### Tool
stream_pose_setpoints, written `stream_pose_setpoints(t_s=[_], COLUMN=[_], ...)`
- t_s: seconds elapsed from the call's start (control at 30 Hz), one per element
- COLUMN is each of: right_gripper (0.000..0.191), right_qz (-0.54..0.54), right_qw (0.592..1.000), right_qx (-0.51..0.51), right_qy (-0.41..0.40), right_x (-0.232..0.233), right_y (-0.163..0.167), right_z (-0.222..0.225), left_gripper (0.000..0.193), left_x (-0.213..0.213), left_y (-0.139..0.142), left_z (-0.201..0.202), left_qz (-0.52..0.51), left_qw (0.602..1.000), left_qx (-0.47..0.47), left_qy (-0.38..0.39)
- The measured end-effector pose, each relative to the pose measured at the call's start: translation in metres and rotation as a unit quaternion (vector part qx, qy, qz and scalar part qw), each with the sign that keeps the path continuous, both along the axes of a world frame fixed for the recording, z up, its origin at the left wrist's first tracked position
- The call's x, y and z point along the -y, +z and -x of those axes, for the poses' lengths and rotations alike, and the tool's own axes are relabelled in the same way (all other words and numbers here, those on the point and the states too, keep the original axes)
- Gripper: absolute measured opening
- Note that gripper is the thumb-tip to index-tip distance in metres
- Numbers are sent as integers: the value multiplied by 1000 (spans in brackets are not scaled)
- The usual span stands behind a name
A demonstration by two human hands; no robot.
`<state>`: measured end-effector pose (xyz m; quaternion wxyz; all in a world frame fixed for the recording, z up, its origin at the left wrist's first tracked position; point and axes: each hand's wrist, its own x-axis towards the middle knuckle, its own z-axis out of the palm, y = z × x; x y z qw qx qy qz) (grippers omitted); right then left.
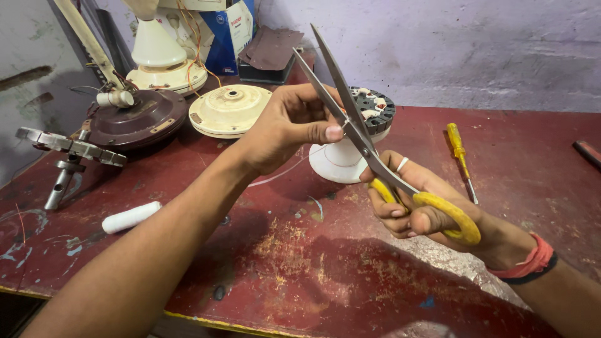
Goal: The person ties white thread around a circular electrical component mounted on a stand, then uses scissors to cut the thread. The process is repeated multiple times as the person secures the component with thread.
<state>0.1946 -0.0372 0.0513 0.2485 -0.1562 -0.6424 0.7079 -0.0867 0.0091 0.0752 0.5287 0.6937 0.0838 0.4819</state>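
Scissors [366, 141] w/ yellow loop handles sit in the right hand [416, 209], steel blades apart and pointing up. Left hand [291, 128] has its grip pinched on a thin white thread [285, 172] right at the blades (kept taut, prob so it meets the edge). Behind: white motor [350, 147] w/ windings, yellow screwdriver [460, 156], thread spool [131, 216] on the scuffed red counter [300, 263].

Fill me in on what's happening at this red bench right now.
A person is working over a worn red table. The right hand holds yellow-handled scissors with the blades open and pointing up. The left hand pinches a thin white string right at the blades; the string trails down toward the table. Behind the hands stands a fan motor on a white base. A yellow screwdriver lies to the right, a white spool to the left, and other fan parts sit at the back.
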Motion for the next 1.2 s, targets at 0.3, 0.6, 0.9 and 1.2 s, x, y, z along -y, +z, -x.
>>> stream_pose_setpoints(t_s=[0.3,0.6,0.9,1.2], right_gripper=[106,110,90,78], right_qz=[18,-36,-33,-12], right_qw=[1000,999,999,1000], right_qx=[1,-12,4,-9], right_qy=[16,25,-28,-15], right_x=[4,9,3,3], right_y=[1,5,-5,-6], right_z=[-2,-2,-5,-5], left_gripper=[19,7,14,17], left_x=[1,8,0,-6], left_y=[-4,3,2,0], left_z=[-10,-8,-9,-8], left_qz=[17,-67,-81,-72], left_qw=[1000,997,990,991], left_qx=[0,-35,-50,-67], left_qy=[22,34,102,87])
